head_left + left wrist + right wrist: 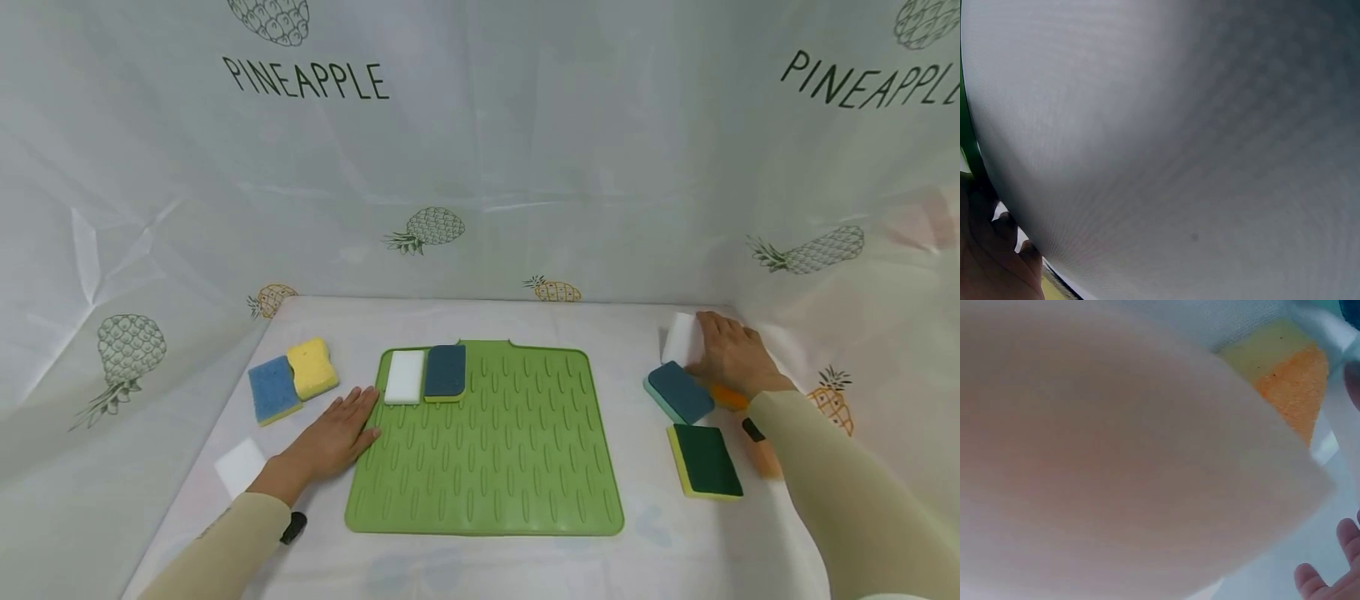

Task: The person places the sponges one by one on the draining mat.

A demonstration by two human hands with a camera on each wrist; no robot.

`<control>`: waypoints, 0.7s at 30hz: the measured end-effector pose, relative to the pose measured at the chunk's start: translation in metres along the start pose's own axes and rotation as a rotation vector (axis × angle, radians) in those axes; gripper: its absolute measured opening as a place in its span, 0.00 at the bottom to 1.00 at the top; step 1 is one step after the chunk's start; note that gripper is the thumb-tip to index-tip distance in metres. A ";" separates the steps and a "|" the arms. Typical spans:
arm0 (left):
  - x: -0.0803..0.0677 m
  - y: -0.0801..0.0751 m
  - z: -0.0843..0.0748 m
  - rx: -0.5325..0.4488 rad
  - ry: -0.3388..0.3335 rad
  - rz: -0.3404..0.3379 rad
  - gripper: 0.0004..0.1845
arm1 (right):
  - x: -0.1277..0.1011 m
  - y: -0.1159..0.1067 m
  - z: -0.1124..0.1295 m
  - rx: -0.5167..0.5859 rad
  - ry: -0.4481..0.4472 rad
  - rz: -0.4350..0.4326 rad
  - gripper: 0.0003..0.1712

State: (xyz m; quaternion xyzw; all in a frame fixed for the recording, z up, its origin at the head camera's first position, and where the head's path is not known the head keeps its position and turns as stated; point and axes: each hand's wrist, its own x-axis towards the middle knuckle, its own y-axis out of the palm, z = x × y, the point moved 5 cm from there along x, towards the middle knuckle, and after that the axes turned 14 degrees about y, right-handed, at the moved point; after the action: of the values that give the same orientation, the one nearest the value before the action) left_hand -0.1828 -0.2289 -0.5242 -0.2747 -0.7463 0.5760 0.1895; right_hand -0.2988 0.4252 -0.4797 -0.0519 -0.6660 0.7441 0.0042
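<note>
My left hand [337, 435] lies flat with straight fingers, its fingertips at the left edge of the green ridged mat [487, 467]. In the left wrist view, part of that hand [997, 262] shows at the lower left corner. At the back right, my right hand [729, 354] pinches a white sponge [681, 339], which looks tilted. The right wrist view shows only some fingertips [1310, 578]; the forearm covers much of it. A white sponge [405, 377] and a dark blue sponge [446, 371] lie side by side at the mat's back left.
Left of the mat lie a blue sponge [274, 389], a yellow sponge [312, 367] and a white sponge [240, 467]. Near my right hand are a teal-edged dark sponge [679, 392], a green and yellow sponge [705, 461] and orange sponges [765, 458], partly hidden by the arm.
</note>
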 end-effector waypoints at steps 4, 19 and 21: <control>0.000 0.001 0.000 -0.006 0.000 0.002 0.38 | 0.001 0.004 -0.001 -0.014 0.013 0.000 0.63; 0.001 -0.001 -0.001 0.007 -0.002 0.000 0.38 | 0.001 -0.018 0.000 -0.010 0.025 -0.213 0.61; 0.001 -0.002 -0.002 0.005 -0.003 0.000 0.38 | 0.001 -0.022 0.007 0.000 0.016 -0.220 0.61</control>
State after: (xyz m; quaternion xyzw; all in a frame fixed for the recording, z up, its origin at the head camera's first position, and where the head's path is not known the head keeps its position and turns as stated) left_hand -0.1826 -0.2274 -0.5215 -0.2733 -0.7451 0.5783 0.1889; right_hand -0.3013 0.4203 -0.4574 0.0155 -0.6676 0.7387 0.0910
